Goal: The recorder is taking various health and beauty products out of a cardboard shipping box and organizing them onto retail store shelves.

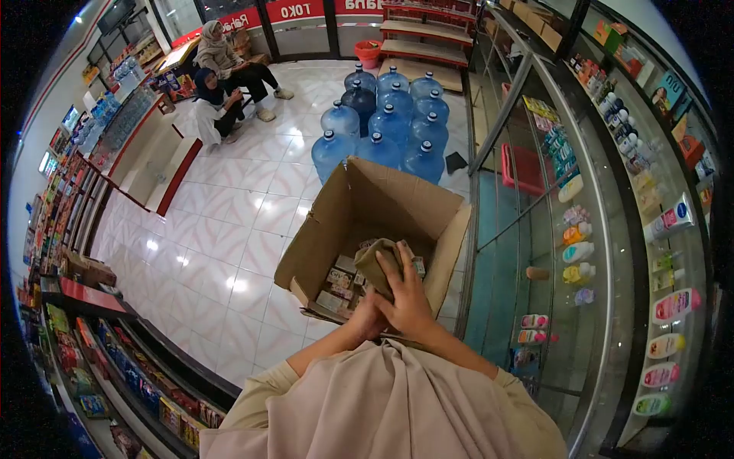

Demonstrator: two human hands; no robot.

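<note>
An olive-brown cloth [375, 268] is bunched over the open cardboard box [395, 198] in front of me. My right hand [408, 292] holds it from the right, fingers spread along its surface. Against its lower end rests my left hand [368, 315]; its fingers are partly covered, so what it grips is hidden. Inside the box, small packaged boxes [338, 278] lie on the bottom, mostly to the left of the cloth. Another small carton [419, 267] shows beside my right fingers.
Behind the box stand several large blue water jugs [390, 123]. A glass display case [504, 229] with bottles runs along the right. Shelves of packaged goods [132, 367] line the lower left. Two people [235, 74] sit at the far left near a white-and-red counter [155, 172].
</note>
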